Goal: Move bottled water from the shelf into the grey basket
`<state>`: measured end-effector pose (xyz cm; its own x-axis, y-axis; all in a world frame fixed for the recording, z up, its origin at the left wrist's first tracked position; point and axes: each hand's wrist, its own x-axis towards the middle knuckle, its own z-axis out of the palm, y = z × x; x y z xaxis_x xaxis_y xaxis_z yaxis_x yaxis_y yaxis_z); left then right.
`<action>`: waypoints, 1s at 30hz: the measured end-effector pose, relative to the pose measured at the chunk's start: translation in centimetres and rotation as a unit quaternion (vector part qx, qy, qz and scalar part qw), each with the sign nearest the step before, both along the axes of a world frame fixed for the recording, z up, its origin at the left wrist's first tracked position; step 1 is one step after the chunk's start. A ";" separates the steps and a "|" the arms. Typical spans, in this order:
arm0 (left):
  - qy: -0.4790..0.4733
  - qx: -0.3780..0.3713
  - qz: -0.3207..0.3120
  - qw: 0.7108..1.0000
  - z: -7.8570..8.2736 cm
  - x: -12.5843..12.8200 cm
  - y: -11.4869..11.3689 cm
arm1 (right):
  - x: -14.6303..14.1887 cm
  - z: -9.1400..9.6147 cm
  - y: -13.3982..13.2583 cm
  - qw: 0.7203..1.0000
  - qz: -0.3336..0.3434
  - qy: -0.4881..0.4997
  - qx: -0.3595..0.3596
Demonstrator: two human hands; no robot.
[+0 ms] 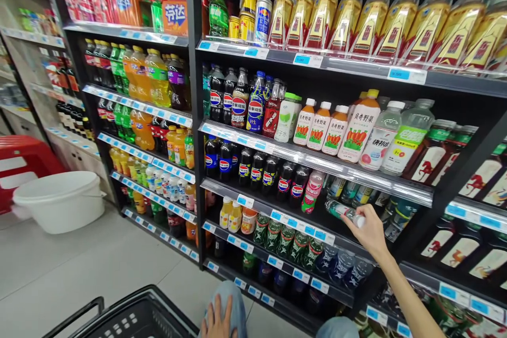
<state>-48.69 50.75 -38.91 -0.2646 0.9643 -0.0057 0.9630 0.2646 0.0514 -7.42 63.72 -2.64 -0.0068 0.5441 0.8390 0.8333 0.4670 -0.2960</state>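
Note:
In the head view, my right hand (368,229) reaches into a drinks shelf and grips a clear plastic bottle (337,208) by its white-capped end. The bottle is tilted nearly onto its side, its greenish label facing left. A pink bottle (313,191) stands just left of it, and dark cola bottles (270,170) line up farther left. Behind the held bottle, more bottles (361,196) show in part. My left hand (217,319) lies with fingers spread on my jeans-covered knee (226,296), holding nothing.
A black shopping basket (146,301) sits on the floor at lower left. Beyond it are a white tub (63,203) and a red plastic stool (24,163). Price-tagged shelf edges (285,219) run across the rack, with a dark upright post (447,190) right of my hand.

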 end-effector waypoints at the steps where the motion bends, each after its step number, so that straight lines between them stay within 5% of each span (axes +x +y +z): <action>1: -0.006 -0.003 -0.006 1.000 0.2 -0.1 0.0 | -0.3 0.5 -0.9 1.000 0.014 0.004 0.004; 4: -0.051 -0.006 -0.029 0.998 1.2 -0.4 -0.3 | -1.6 1.6 -3.1 0.998 0.060 0.010 -0.011; 7: -0.201 0.029 -0.064 0.977 2.8 0.1 -1.0 | -3.6 1.7 -4.9 0.992 0.115 0.004 -0.059; 13: -0.577 0.161 -0.108 0.793 8.5 4.6 -2.6 | -8.9 -1.0 -7.8 0.951 0.248 0.005 -0.185; 19: -0.678 0.154 -0.127 0.707 13.6 6.6 -3.3 | -12.0 -2.6 -9.8 0.902 0.345 0.012 -0.259; 25: -0.681 0.149 -0.107 0.709 14.5 6.9 -3.7 | -11.1 -1.9 -9.9 0.902 0.346 0.027 -0.258; 30: -0.788 0.118 -0.044 0.603 14.9 9.5 -3.9 | -10.2 -1.9 -10.3 0.910 0.343 0.021 -0.231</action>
